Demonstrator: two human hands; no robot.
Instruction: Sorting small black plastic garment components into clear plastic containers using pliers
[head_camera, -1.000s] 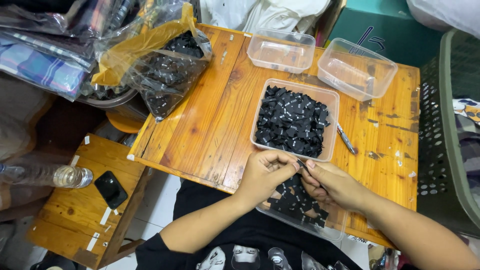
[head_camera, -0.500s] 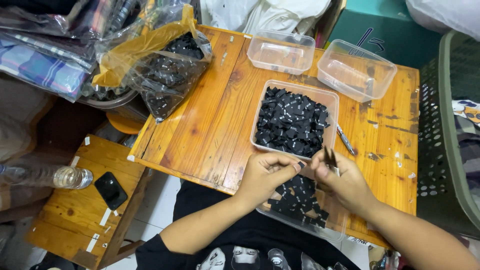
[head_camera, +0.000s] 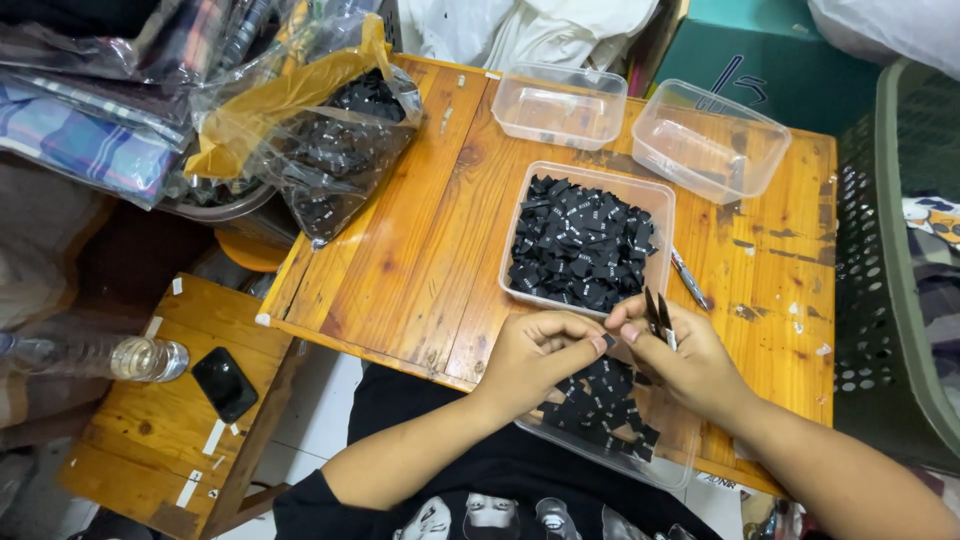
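Head view, lower centre: left hand (head_camera: 535, 352) pinches a black label (head_camera: 608, 341); right hand (head_camera: 683, 358) grips scissors (head_camera: 658, 316), above a tray (head_camera: 680, 452).

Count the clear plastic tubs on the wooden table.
4. Two empty tubs at the far edge, one full of black labels mid-table, one partly hidden under the hands at the near edge.

Water bottle (head_camera: 95, 356), black phone (head_camera: 224, 383)
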